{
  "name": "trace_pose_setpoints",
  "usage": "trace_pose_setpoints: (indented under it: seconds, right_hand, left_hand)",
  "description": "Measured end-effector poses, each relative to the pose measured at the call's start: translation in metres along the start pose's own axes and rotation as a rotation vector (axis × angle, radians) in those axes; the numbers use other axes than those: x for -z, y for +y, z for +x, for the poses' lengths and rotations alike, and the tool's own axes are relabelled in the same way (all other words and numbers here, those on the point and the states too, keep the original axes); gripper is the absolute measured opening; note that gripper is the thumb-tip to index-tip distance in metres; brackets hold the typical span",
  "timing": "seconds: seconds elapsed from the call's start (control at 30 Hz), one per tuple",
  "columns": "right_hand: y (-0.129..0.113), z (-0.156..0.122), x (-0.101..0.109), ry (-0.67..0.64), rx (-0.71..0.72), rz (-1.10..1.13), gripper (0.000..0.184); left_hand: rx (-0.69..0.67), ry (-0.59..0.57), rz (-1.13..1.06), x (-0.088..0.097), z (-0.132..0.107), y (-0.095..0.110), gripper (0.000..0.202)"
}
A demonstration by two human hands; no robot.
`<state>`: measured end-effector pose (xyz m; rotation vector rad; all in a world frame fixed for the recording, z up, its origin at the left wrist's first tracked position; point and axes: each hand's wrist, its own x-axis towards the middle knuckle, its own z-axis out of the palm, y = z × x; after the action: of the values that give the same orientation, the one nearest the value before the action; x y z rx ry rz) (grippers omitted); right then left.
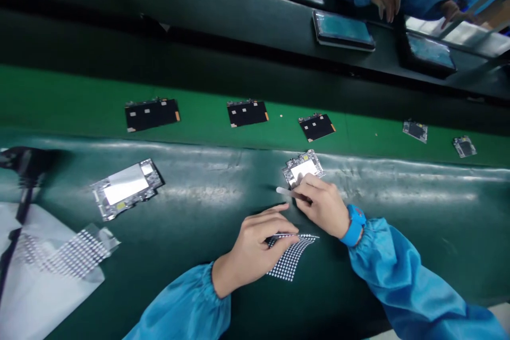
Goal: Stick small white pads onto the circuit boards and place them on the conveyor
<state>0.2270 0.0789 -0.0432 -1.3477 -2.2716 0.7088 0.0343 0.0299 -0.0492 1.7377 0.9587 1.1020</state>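
My left hand (255, 247) pinches the top edge of a curved sheet of small white dot stickers (292, 257) lying on the dark green mat. My right hand (322, 204), with a blue wristband (354, 224), grips thin tweezers (287, 192) whose tip points left. It rests just below a small circuit board with a silver shield (303, 167). Both sleeves are blue.
A larger shielded board (125, 187) lies at left, with another sticker sheet (74, 255) on white paper. Several dark boards, such as one (152, 113), sit on the green conveyor belt (59, 101). Another person's hands (385, 1) work by screen panels (343, 29) across the belt.
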Motion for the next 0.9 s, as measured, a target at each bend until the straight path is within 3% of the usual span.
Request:
trace_pose_setpoints:
  seconds: [0.3, 0.5, 0.7, 0.9]
  right_hand:
    - [0.007, -0.002, 0.023, -0.048, -0.143, 0.481, 0.009]
    - [-0.008, -0.009, 0.024, -0.054, -0.164, 0.622, 0.009]
    - [-0.014, -0.004, 0.028, -0.026, -0.122, 0.565, 0.013]
    - [0.005, 0.032, 0.029, 0.067, -0.122, 0.231, 0.02]
  left_hand:
    - [0.044, 0.028, -0.021, -0.001, 0.0, -0.001, 0.007]
    - [0.164, 0.097, 0.005, -0.001, -0.003, -0.004, 0.006]
    - [0.151, 0.081, 0.014, -0.002, -0.002, -0.006, 0.006]
    - [0.135, 0.082, 0.033, -0.003, -0.002, -0.006, 0.007]
